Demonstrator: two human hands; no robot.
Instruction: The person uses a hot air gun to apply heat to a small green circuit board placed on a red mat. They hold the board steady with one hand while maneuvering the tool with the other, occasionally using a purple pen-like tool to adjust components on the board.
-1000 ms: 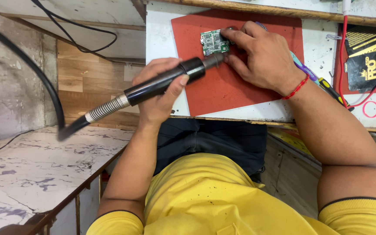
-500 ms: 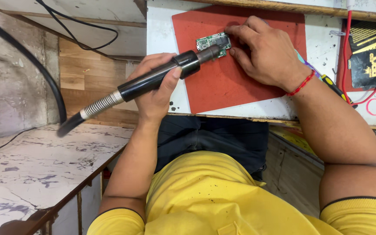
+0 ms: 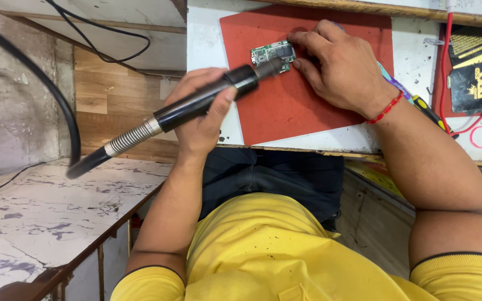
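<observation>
We see our left hand wrapped around a black cylindrical hot-air tool, its nozzle over a small green circuit board. Our right hand pins that board with its fingertips onto a red rectangular mat on the white desk. A thick black hose curves away to the left, past a marbled side shelf. Right of the mat lie black packages with gold print, a red cable and a yellow-handled screwdriver.
</observation>
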